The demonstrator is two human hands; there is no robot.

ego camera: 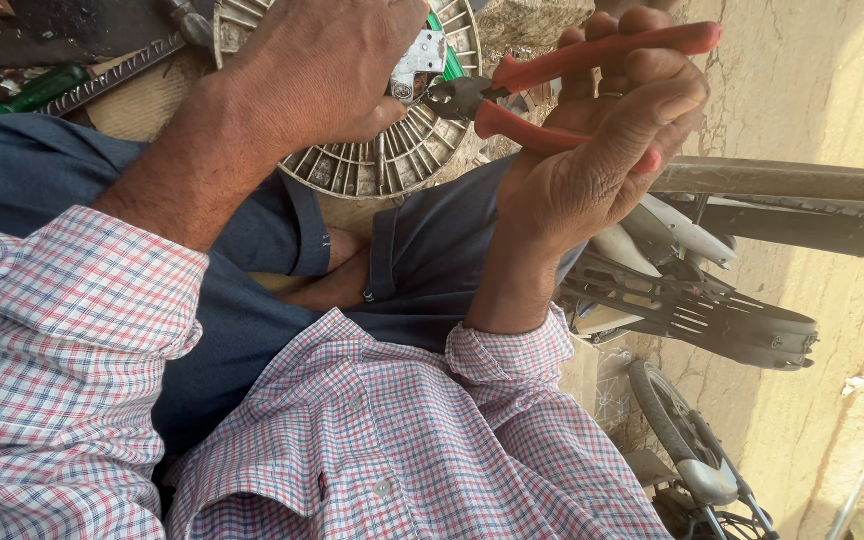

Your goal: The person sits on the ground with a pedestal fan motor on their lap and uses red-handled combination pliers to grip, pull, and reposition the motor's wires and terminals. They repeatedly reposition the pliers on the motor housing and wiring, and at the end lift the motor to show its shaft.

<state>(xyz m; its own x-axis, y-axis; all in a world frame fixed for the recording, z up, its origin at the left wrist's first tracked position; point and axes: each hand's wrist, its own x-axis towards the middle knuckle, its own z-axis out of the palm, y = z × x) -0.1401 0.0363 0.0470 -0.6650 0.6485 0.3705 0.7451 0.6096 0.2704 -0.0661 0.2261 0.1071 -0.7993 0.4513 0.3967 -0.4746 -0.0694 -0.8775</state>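
Left hand (327,65) presses the finned rotor disc (392,150) steady while right hand (592,150) fingers wrap red-handled pliers (532,95), jaws biting its metal bracket (419,60)

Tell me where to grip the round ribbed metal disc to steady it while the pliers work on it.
Grip the disc by its outer rim on the side away from the pliers, probably as the left hand does: the ribbed rim gives purchase there.

A green-handled tool (37,88) lies at the upper left beside a long dark metal bar (112,75). Along the right, a bicycle wheel (797,185) rests against the sandy ground, with a dark rack (697,310) and a second wheel (677,425) below it
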